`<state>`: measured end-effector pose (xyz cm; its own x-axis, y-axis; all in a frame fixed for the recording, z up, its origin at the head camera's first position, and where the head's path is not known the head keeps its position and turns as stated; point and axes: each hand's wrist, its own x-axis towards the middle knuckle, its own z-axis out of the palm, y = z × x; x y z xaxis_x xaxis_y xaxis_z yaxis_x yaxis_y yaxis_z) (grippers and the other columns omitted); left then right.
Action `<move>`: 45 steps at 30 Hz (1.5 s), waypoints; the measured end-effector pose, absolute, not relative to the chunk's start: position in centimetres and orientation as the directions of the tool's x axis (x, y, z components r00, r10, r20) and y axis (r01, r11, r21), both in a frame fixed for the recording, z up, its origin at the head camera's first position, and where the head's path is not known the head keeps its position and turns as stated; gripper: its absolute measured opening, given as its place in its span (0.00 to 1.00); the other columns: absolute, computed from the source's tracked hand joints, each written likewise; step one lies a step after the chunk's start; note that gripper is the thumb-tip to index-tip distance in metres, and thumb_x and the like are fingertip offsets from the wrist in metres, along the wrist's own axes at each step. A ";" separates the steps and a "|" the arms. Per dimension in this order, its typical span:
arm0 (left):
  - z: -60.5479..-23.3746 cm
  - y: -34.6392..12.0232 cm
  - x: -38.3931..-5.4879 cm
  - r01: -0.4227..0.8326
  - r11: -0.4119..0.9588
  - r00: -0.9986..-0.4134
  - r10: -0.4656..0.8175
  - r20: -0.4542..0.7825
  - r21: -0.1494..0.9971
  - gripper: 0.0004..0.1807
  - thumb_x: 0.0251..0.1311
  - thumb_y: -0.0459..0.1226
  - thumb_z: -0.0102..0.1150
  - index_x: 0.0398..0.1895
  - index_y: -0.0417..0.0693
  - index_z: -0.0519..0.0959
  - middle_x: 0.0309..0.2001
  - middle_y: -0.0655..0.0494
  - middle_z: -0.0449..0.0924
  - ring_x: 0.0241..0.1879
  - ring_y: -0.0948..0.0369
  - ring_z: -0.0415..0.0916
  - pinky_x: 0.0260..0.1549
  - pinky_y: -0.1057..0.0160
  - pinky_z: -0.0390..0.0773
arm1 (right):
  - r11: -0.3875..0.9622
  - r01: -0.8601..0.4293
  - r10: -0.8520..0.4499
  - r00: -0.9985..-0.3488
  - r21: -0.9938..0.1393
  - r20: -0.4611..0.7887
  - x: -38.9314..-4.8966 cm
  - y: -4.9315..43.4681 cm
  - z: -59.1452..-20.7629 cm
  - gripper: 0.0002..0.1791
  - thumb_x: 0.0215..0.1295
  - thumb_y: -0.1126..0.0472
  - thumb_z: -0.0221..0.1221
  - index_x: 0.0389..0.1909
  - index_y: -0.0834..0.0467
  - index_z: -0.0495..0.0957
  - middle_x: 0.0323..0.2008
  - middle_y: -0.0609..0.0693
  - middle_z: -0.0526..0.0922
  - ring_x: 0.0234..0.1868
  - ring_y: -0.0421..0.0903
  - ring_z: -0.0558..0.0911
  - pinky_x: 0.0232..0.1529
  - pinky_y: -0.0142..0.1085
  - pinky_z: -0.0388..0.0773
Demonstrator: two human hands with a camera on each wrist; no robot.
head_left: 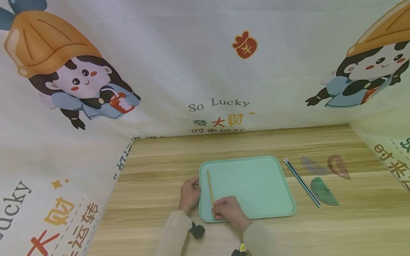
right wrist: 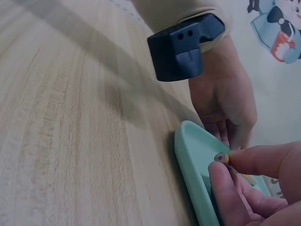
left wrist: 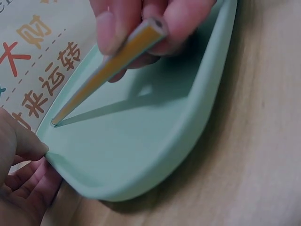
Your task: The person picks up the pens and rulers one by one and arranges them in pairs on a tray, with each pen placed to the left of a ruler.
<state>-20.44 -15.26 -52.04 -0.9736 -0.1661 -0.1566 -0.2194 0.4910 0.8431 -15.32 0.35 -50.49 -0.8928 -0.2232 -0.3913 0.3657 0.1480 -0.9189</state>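
A yellow pencil (head_left: 209,185) lies lengthwise along the left side of the mint-green tray (head_left: 250,188). Its near end is pinched between the thumb and fingers of my right hand (head_left: 230,210), just inside the tray's front rim. The left wrist view shows that end of the pencil (left wrist: 115,66) raised toward the camera, while the far end meets the tray floor near the rim. My left hand (head_left: 189,195) grips the tray's left edge, with the thumb (left wrist: 28,141) on the rim and the other fingers beneath it, partly hidden.
Right of the tray, dark and bluish pencils (head_left: 302,183) lie side by side on the wooden table (head_left: 153,170). Beside them are a green protractor (head_left: 324,192), a clear protractor (head_left: 314,166) and a reddish one (head_left: 338,167). A printed cloth (head_left: 179,64) hangs behind and at both sides.
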 end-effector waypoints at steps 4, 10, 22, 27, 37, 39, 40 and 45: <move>-51.9 -15.2 -20.4 -0.225 0.494 -0.972 -0.174 -0.158 0.840 0.23 0.59 0.27 0.48 0.60 0.36 0.72 0.44 0.46 0.80 0.44 0.55 0.78 0.46 0.59 0.81 | 0.210 0.351 -0.204 -0.897 -0.913 -0.392 -15.3 0.0 -50.3 0.14 0.52 0.71 0.61 0.41 0.72 0.78 0.27 0.55 0.83 0.22 0.38 0.82 0.29 0.30 0.83; -51.9 -15.2 -20.3 -0.229 0.498 -0.971 -0.180 -0.159 0.837 0.23 0.59 0.27 0.49 0.60 0.36 0.72 0.45 0.46 0.80 0.44 0.54 0.78 0.46 0.59 0.81 | 0.305 0.305 -0.183 -0.911 -0.902 -0.370 -15.3 -0.3 -50.2 0.12 0.51 0.70 0.62 0.38 0.69 0.79 0.26 0.54 0.83 0.22 0.38 0.81 0.28 0.29 0.83; -51.8 -15.2 -20.3 -0.216 0.498 -0.974 -0.171 -0.149 0.840 0.23 0.59 0.28 0.48 0.60 0.35 0.72 0.44 0.46 0.80 0.44 0.54 0.78 0.45 0.59 0.81 | 0.419 0.205 -0.173 -0.938 -0.885 -0.300 -15.2 -0.5 -50.1 0.09 0.45 0.71 0.62 0.31 0.68 0.79 0.19 0.52 0.81 0.20 0.40 0.80 0.26 0.31 0.80; -52.0 -15.3 -20.3 -0.215 0.493 -0.974 -0.170 -0.148 0.843 0.23 0.58 0.28 0.48 0.59 0.36 0.72 0.44 0.46 0.80 0.44 0.54 0.79 0.45 0.60 0.81 | 0.469 0.142 -0.182 -0.950 -0.871 -0.253 -15.2 -0.6 -49.8 0.09 0.44 0.71 0.62 0.29 0.68 0.78 0.18 0.53 0.81 0.21 0.42 0.80 0.28 0.34 0.79; -52.0 -15.2 -20.3 -0.224 0.489 -0.972 -0.173 -0.158 0.843 0.23 0.58 0.28 0.49 0.60 0.36 0.72 0.45 0.46 0.80 0.44 0.55 0.78 0.44 0.60 0.81 | 0.516 0.095 -0.176 -0.961 -0.851 -0.214 -15.0 -0.8 -49.1 0.06 0.44 0.72 0.61 0.26 0.67 0.77 0.18 0.52 0.79 0.21 0.43 0.77 0.27 0.34 0.77; -51.9 -15.2 -20.3 -0.222 0.489 -0.972 -0.175 -0.155 0.844 0.23 0.58 0.28 0.49 0.59 0.36 0.72 0.45 0.46 0.80 0.44 0.55 0.79 0.44 0.60 0.82 | 0.525 0.098 -0.173 -0.960 -0.845 -0.219 -15.0 -0.9 -49.1 0.06 0.45 0.72 0.62 0.26 0.67 0.77 0.18 0.52 0.79 0.21 0.42 0.77 0.27 0.34 0.77; -51.9 -15.2 -20.3 -0.221 0.490 -0.972 -0.177 -0.153 0.843 0.23 0.58 0.28 0.49 0.59 0.36 0.72 0.45 0.46 0.80 0.44 0.55 0.79 0.44 0.60 0.82 | 0.528 0.100 -0.172 -0.960 -0.843 -0.221 -15.0 -0.9 -49.2 0.06 0.45 0.72 0.62 0.26 0.67 0.77 0.18 0.52 0.79 0.21 0.42 0.77 0.27 0.34 0.77; -51.9 -15.1 -20.3 -0.213 0.493 -0.974 -0.175 -0.144 0.844 0.23 0.57 0.27 0.49 0.59 0.35 0.73 0.45 0.45 0.80 0.44 0.54 0.79 0.44 0.60 0.82 | 0.535 0.090 -0.166 -0.964 -0.840 -0.209 -15.1 -1.0 -49.5 0.05 0.44 0.71 0.62 0.25 0.66 0.77 0.17 0.51 0.79 0.20 0.42 0.76 0.25 0.33 0.76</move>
<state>-20.26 -15.15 -51.86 -0.9740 -0.1748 -0.1439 -0.2131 0.4926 0.8438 -15.06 -1.00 -49.47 -0.9638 -0.1660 -0.2085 0.0897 0.5348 -0.8402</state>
